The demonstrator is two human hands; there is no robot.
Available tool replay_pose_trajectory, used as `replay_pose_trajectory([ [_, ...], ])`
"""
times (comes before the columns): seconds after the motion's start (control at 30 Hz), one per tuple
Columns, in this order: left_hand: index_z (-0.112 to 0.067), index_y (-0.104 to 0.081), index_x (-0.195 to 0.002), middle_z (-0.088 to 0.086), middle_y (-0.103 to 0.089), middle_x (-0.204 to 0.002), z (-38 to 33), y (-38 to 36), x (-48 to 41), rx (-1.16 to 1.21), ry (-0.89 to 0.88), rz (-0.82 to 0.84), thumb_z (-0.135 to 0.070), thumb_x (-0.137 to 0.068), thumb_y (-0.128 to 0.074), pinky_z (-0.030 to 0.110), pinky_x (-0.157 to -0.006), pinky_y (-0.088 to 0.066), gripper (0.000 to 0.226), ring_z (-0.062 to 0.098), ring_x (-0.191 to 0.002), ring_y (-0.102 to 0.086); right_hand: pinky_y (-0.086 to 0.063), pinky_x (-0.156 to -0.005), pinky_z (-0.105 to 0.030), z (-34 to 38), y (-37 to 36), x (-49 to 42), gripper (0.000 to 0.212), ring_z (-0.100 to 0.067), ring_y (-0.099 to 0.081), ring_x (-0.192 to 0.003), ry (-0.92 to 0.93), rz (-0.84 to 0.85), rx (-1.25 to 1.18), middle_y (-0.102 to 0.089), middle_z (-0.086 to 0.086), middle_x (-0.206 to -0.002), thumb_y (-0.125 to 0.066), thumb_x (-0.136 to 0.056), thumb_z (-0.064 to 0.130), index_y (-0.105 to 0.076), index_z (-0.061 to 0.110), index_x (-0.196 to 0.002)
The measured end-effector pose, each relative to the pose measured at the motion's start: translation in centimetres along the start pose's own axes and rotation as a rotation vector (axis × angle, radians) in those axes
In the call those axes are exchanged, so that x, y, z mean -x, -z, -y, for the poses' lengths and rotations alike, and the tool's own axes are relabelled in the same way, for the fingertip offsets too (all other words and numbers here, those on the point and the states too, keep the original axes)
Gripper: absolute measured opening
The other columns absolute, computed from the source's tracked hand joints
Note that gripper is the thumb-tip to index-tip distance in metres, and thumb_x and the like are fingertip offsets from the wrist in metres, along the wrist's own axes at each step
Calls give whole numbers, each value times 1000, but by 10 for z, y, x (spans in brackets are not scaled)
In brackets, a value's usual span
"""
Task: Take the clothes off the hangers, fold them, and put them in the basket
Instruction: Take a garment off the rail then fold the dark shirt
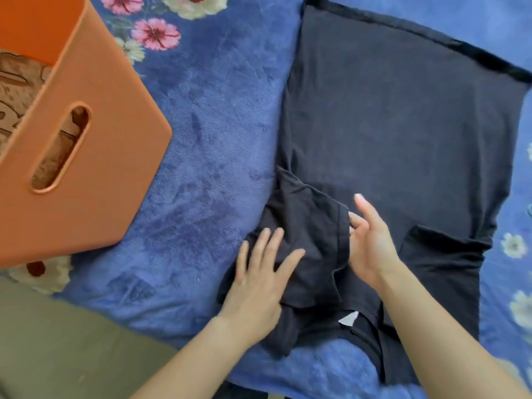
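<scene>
Two bare forearms reach in from the bottom edge, and the left hand (259, 279) lies palm-down on the black T-shirt (403, 125), its fingers (262, 244) spread and straight, pressing flat on the left sleeve (311, 226) rather than gripping it. That sleeve is turned inward over the body of the shirt, with its stitched hem running just beside the right hand (370, 243). The right hand stands edge-on with the palm turned toward the sleeve, fingers relaxed and nearly straight, holding nothing (whether its fingertips actually touch the hem I cannot tell). The shirt itself is spread out on a blue blanket (201, 182) printed with pink and white flowers; its collar lies nearest the person, where a small white label (349, 318) shows at the neck opening, and its bottom hem (417, 36) lies at the far end. The right sleeve (440, 254) is folded in over the body on the other side of the right wrist. An orange basket (100, 182) with a slot handle in its wall stands on the blanket at the upper left, well apart from the shirt, and some brown patterned fabric (17, 90) lies inside it. At the lower left corner a plain grey-green surface (57, 341) shows beyond the blanket's edge.
</scene>
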State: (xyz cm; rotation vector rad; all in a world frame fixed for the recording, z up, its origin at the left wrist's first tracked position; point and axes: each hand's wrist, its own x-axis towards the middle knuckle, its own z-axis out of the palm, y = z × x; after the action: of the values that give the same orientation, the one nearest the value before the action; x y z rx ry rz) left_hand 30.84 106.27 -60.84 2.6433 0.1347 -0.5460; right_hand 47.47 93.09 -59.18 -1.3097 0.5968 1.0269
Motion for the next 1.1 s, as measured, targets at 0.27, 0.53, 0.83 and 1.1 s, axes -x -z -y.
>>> replay_pose_trajectory([
  [0.27,-27,-50,-124,1,-45,-118,42,-14,25,181,109,-235,16,-44,-70,27,-48,-48,94,16,-91,-42,-32,-60,-29,-3,-4,-12,36,-14,-35,-64,467,-497,403,-38,-5,-69,-67,-85,22,-46,-6,-76],
  [0.53,-32,-53,-122,-11,-32,-110,42,-13,31,241,268,-111,-15,-61,-60,27,-70,-47,64,14,-99,-39,-37,-98,-38,-13,-5,-14,37,-21,-48,-117,544,-649,949,-55,-1,-125,-59,-92,21,-52,13,-127],
  [0.83,-26,-43,-96,1,-64,-78,50,10,3,760,612,-78,-14,-81,-73,38,-70,-46,36,23,-72,-59,-21,-116,-43,-55,-37,-41,57,-23,-29,-145,1121,-38,1897,-36,-3,-156,-39,-93,36,-41,21,-147],
  [1.1,-19,-52,-118,2,-47,-111,41,8,14,346,434,-296,-9,-69,-68,33,-92,-35,52,23,-104,-44,-35,-103,-49,-48,60,-1,60,-32,-40,-133,689,-600,1397,-47,-14,-143,-35,-92,43,-48,7,-138],
])
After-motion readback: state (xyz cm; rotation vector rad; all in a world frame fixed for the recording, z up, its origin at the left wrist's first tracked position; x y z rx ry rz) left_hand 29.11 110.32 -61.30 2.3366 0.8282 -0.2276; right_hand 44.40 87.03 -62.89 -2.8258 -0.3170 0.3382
